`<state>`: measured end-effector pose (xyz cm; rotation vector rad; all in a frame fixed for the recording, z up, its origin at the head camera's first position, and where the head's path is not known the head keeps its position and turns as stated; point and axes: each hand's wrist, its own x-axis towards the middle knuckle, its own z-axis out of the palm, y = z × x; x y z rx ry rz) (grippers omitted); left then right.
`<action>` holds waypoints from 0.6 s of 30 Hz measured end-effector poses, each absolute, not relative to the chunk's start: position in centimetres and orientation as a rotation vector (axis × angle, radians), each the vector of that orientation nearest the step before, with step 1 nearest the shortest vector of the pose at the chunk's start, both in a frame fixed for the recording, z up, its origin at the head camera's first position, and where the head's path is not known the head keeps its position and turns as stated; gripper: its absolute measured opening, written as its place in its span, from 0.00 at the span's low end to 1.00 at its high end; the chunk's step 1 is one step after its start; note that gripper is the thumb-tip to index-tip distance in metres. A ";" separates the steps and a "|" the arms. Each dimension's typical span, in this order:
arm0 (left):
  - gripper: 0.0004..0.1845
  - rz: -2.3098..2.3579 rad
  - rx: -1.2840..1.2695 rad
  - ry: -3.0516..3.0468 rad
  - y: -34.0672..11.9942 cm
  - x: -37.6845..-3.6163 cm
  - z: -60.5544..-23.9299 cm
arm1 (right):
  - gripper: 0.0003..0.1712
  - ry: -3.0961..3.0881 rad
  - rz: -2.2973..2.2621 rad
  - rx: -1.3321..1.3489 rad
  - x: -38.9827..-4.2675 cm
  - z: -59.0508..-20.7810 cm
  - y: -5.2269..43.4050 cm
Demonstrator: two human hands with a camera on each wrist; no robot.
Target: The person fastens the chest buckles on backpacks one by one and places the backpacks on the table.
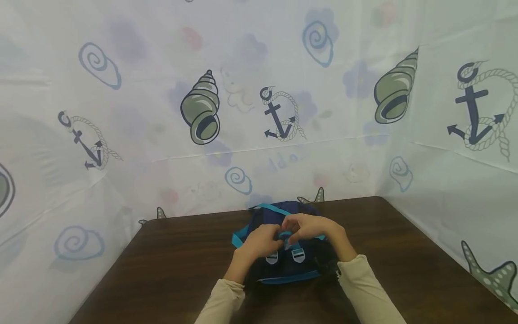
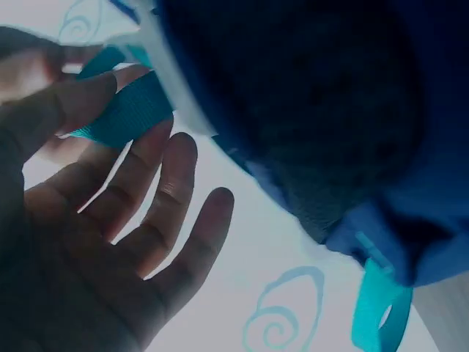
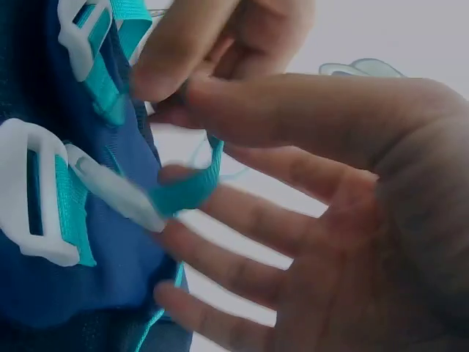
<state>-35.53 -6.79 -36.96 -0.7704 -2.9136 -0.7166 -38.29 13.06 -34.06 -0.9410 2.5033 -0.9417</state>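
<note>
A small navy backpack (image 1: 283,263) with teal trim lies flat on the dark wooden desk (image 1: 404,261), near the middle of its far edge and well apart from both side edges. Its long axis runs roughly from the person toward the far edge, the top end with the teal carry loop pointing away and the bottom edge with the teal piping nearest the person. Two white buckles (image 1: 298,256) sit side by side on the front, facing up.

Both hands meet over the middle of the backpack, directly above the buckles. The left hand (image 1: 261,243) comes in from the left side; in its wrist view the thumb and forefinger pinch a flat teal strap (image 2: 121,110), while the other fingers (image 2: 172,194) spread loosely beneath. The right hand (image 1: 311,227) comes in from the right; in its wrist view the thumb and forefinger close on the same teal strap (image 3: 192,187) just beside a white buckle (image 3: 37,194), the remaining fingers lying relaxed below it.

Cream sleeves (image 1: 366,288) cover both forearms. A white sheet (image 1: 121,135) printed with anchors, shells and spirals stands behind and beside the desk.
</note>
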 end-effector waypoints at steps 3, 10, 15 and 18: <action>0.04 -0.892 -0.793 -2.835 -7.0 -35.5 -36.5 | 0.27 2.506 -0.925 -0.909 -38.3 -34.3 13.0; 0.03 -1.220 -0.729 -2.632 -7.9 -35.3 -35.1 | 0.17 2.542 -0.893 -0.970 -39.1 -34.8 12.5; 0.04 -1.376 -0.657 -2.568 -8.5 -35.6 -34.8 | 0.05 2.599 -0.932 -1.063 -39.3 -34.9 12.6; 0.04 -1.432 -0.606 -2.573 -8.8 -35.6 -34.5 | 0.04 2.627 -0.981 -1.066 -39.4 -34.8 12.7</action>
